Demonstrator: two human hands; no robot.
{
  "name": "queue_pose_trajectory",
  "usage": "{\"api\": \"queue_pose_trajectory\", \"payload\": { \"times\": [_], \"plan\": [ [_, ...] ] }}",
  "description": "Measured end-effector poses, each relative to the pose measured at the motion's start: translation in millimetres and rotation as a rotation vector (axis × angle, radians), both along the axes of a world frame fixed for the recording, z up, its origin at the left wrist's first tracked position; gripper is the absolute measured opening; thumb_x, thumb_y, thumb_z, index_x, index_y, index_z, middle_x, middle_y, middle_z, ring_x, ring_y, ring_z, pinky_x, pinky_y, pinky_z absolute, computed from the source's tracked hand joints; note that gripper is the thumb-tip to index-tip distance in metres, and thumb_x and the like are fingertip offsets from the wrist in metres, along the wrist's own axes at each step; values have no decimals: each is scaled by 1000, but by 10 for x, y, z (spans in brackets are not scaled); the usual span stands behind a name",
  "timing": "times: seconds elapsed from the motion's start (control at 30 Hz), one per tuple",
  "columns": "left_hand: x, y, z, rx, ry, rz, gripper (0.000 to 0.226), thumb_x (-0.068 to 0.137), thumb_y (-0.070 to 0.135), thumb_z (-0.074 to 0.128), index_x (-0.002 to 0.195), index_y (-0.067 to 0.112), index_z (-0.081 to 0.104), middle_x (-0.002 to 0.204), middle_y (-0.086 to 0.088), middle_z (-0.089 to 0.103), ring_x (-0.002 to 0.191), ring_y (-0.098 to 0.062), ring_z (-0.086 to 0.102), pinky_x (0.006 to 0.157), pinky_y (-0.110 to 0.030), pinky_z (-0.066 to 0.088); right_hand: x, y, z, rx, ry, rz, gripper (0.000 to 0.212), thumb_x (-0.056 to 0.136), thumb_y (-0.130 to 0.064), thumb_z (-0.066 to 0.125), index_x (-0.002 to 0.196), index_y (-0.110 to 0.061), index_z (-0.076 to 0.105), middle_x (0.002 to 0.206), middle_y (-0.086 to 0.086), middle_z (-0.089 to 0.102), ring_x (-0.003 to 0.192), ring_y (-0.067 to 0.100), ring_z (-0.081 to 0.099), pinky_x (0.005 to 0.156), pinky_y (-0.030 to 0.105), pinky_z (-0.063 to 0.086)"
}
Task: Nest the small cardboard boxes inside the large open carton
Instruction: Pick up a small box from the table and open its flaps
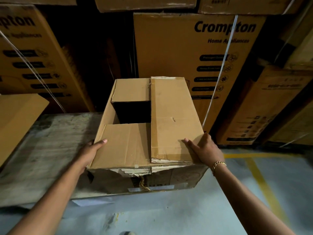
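Edgewise, L hand, R hand grip carton

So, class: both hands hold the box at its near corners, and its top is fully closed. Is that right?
Not quite. The left hand and right hand do hold the box at its near corners, but its top is only partly closed: the head view shows a dark gap left open.

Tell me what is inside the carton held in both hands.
The carton shows only a dark opening between its flaps; contents are hidden by shadow and flaps.
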State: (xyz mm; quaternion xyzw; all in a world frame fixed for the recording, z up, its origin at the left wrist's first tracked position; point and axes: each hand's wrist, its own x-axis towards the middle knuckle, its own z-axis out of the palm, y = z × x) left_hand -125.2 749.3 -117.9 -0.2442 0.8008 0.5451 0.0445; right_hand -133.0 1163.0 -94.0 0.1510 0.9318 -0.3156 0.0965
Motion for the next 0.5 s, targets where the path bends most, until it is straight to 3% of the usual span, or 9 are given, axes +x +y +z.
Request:
{"api": "queue_pose_trajectory", "payload": {
  "times": [0.13,0.23,0.3,0.4,0.5],
  "plan": [
    [32,22,44,-103,41,20,43,94,43,66,126,14,67,113,-12,70,89,-25,63,68,-30,41,173,-428,151,297,326,408,87,91,-78,26,160,-29,7,168,-4,-1,154,21,4,125,46,8],
    [64,59,103,-198,13,1,46,95,49,63,126,15,66,112,-12,69,92,-27,62,70,-32,41,178,-913,257,392,327,764,76,94,-74,23,157,-31,24,168,-5,-3,154,21,-10,124,52,-1],
    [76,41,117,-270,-9,-1,51,93,55,61,127,18,66,115,-13,69,94,-28,61,75,-35,43,130,-1091,371,530,287,916,69,96,-68,29,148,-26,45,168,0,10,155,25,-6,122,56,-5],
    [71,11,126,-346,-37,-8,55,92,61,59,125,18,67,119,-15,69,96,-29,62,79,-37,46,109,-1044,791,600,327,878,57,96,-63,34,137,-30,54,166,-4,21,153,23,11,122,57,-1],
    [87,0,147,-346,-41,-30,55,91,64,58,125,21,67,122,-14,70,105,-33,65,80,-36,46,144,-579,1455,452,396,681,33,95,-53,45,124,-42,58,159,-18,31,135,16,45,118,51,26]
  ]
}}
